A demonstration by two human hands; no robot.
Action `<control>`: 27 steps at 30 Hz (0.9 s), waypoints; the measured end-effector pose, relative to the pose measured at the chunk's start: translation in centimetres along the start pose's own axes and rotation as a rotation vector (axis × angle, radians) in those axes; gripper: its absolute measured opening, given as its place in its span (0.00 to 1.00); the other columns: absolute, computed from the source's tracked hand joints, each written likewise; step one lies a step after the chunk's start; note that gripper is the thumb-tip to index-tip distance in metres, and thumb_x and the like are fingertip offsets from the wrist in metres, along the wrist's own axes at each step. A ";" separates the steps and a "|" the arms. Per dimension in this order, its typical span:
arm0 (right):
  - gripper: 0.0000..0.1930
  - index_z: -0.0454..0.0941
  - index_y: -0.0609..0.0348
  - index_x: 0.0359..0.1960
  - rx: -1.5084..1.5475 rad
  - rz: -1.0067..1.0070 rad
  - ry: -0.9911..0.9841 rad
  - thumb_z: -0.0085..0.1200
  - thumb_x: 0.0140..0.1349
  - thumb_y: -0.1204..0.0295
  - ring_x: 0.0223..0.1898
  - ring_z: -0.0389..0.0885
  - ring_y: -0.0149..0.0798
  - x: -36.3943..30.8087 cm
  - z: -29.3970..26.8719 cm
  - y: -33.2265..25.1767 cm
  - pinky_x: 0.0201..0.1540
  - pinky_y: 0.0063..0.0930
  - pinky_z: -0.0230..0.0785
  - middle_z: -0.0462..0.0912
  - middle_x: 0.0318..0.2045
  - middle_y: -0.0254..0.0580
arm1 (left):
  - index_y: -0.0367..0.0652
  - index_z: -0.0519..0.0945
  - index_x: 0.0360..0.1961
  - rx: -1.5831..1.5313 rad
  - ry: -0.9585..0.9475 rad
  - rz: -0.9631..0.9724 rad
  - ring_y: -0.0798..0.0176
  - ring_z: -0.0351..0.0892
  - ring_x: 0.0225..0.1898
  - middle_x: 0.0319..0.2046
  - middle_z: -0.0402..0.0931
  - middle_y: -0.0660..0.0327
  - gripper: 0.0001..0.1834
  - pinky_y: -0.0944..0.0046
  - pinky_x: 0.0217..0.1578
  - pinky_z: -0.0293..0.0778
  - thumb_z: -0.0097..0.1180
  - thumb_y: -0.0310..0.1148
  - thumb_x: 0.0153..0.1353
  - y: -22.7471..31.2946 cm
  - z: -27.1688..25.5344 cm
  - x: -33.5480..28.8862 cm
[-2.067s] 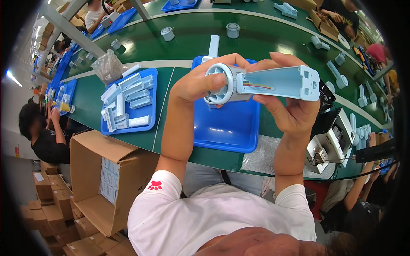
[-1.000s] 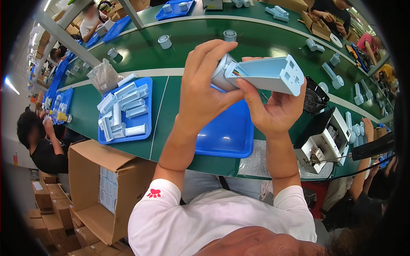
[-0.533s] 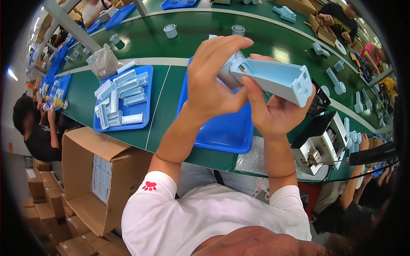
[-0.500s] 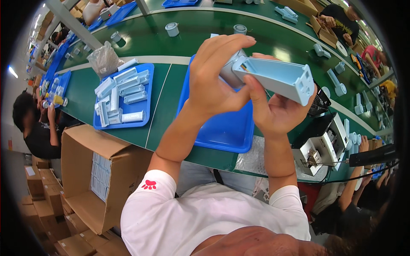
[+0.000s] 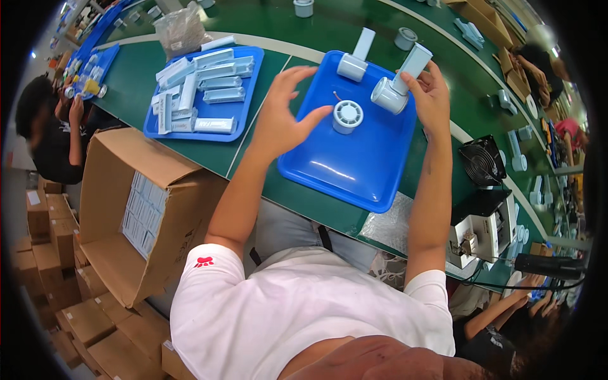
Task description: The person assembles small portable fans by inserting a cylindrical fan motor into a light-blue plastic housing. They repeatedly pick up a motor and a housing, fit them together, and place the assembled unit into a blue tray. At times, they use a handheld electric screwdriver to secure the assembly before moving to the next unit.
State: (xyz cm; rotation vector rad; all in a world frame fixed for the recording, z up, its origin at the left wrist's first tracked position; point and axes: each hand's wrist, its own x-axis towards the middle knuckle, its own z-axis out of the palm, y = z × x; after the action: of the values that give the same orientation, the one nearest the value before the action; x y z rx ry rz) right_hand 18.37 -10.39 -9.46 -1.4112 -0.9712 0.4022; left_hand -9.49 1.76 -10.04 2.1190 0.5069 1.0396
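A blue tray point(image 5: 354, 171) lies on the green bench in front of me. My right hand point(image 5: 436, 95) grips a pale housing point(image 5: 398, 83), a round drum with a flat rectangular arm, which rests at the tray's far right edge. A second housing of the same kind point(image 5: 354, 58) stands at the tray's far rim. A white round vented cap point(image 5: 348, 116) sits in the tray's middle. My left hand point(image 5: 284, 119) hovers just left of that cap, fingers spread and holding nothing.
To the left is a second blue tray point(image 5: 199, 95) with several pale rectangular parts, and a plastic bag point(image 5: 180, 28) behind it. An open cardboard box point(image 5: 136, 209) stands by my left knee. A small black fan point(image 5: 484, 161) and a white machine point(image 5: 481, 231) are at right. Another person point(image 5: 47, 126) works at far left.
Both hands held the housing up close before. My right hand has now lowered it onto the tray's far right edge. My left hand has let go and spread open near the round cap.
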 end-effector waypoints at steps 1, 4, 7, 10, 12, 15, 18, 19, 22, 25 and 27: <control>0.32 0.65 0.67 0.66 -0.030 0.038 -0.018 0.66 0.63 0.70 0.44 0.85 0.39 0.6 0.5 1.1 0.48 0.31 0.75 0.86 0.44 0.51 | 0.47 0.76 0.60 0.032 0.048 -0.075 0.57 0.74 0.60 0.60 0.72 0.58 0.32 0.59 0.51 0.75 0.73 0.30 0.53 -1.0 -1.1 -1.5; 0.31 0.68 0.65 0.66 -0.182 0.085 -0.040 0.64 0.64 0.66 0.43 0.84 0.38 3.4 0.8 5.0 0.46 0.30 0.75 0.86 0.43 0.49 | 0.46 0.81 0.52 0.181 0.207 -0.133 0.63 0.79 0.50 0.52 0.79 0.61 0.23 0.65 0.41 0.74 0.71 0.27 0.53 -3.6 -2.5 -5.5; 0.26 0.73 0.64 0.60 -0.222 0.133 -0.040 0.63 0.65 0.64 0.43 0.84 0.39 5.6 -0.5 9.5 0.46 0.30 0.74 0.85 0.41 0.47 | 0.46 0.84 0.45 0.278 0.306 -0.118 0.66 0.79 0.40 0.45 0.82 0.63 0.17 0.67 0.32 0.68 0.70 0.26 0.53 -4.6 -4.4 -7.2; 0.27 0.74 0.65 0.58 -0.636 -0.145 0.129 0.65 0.63 0.61 0.46 0.83 0.42 5.2 0.9 7.4 0.48 0.31 0.75 0.83 0.44 0.51 | 0.46 0.84 0.44 0.279 0.310 -0.109 0.66 0.78 0.37 0.42 0.82 0.63 0.16 0.67 0.29 0.67 0.69 0.25 0.53 -5.4 -5.0 -8.0; 0.32 0.73 0.66 0.59 -0.814 -0.284 0.223 0.69 0.58 0.59 0.52 0.80 0.48 2.9 3.0 2.9 0.54 0.37 0.74 0.79 0.52 0.58 | 0.46 0.84 0.45 0.265 0.319 -0.120 0.66 0.78 0.37 0.42 0.82 0.63 0.16 0.67 0.29 0.67 0.69 0.25 0.53 -5.6 -5.3 -8.2; 0.37 0.72 0.60 0.64 -0.684 -0.249 -0.159 0.73 0.53 0.62 0.54 0.80 0.50 -2.8 6.5 -2.8 0.56 0.39 0.75 0.79 0.56 0.54 | 0.47 0.85 0.45 0.152 0.273 -0.139 0.66 0.79 0.37 0.43 0.83 0.63 0.18 0.67 0.30 0.67 0.70 0.26 0.52 -5.5 -5.3 -8.2; 0.38 0.72 0.57 0.65 -0.872 -0.228 -0.426 0.73 0.50 0.66 0.54 0.81 0.45 -5.1 7.8 -2.3 0.53 0.38 0.77 0.80 0.56 0.48 | 0.48 0.85 0.46 0.054 0.181 -0.139 0.65 0.80 0.39 0.42 0.83 0.64 0.21 0.68 0.32 0.69 0.74 0.28 0.49 -4.2 -3.7 -8.4; 0.37 0.73 0.56 0.65 -0.866 -0.154 -0.433 0.72 0.50 0.69 0.54 0.81 0.44 -5.2 8.3 -2.1 0.53 0.39 0.78 0.80 0.56 0.46 | 0.47 0.84 0.48 0.050 0.127 -0.125 0.64 0.81 0.42 0.44 0.82 0.62 0.24 0.67 0.34 0.72 0.75 0.30 0.47 -3.8 -3.0 -8.4; 0.37 0.74 0.55 0.64 -0.540 -0.018 -0.484 0.71 0.47 0.76 0.55 0.81 0.42 -4.8 10.7 -3.8 0.54 0.38 0.78 0.81 0.55 0.42 | 0.43 0.70 0.63 -0.271 0.108 -0.192 0.51 0.78 0.54 0.55 0.74 0.50 0.39 0.53 0.53 0.77 0.76 0.31 0.50 -2.8 -1.3 -9.0; 0.35 0.76 0.55 0.61 -0.205 -0.070 -0.615 0.70 0.46 0.80 0.56 0.80 0.38 -5.1 14.3 -6.2 0.55 0.35 0.78 0.81 0.56 0.39 | 0.42 0.57 0.72 -0.869 0.220 -0.337 0.53 0.75 0.59 0.60 0.67 0.49 0.50 0.54 0.55 0.77 0.75 0.30 0.53 -2.9 -1.1 -9.4; 0.34 0.77 0.56 0.60 -0.170 -0.188 -0.723 0.70 0.47 0.80 0.56 0.80 0.38 -5.4 16.7 -6.5 0.55 0.35 0.78 0.81 0.56 0.38 | 0.42 0.49 0.74 -1.240 0.239 -0.370 0.55 0.73 0.61 0.62 0.64 0.50 0.54 0.56 0.56 0.78 0.75 0.28 0.54 -3.4 -2.0 -9.5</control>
State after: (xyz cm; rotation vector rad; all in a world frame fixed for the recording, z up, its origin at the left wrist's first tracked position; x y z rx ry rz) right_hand 0.61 -4.87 -7.21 -1.3247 -1.7424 0.7253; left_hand -16.91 -0.92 -16.70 0.7838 0.2228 0.9890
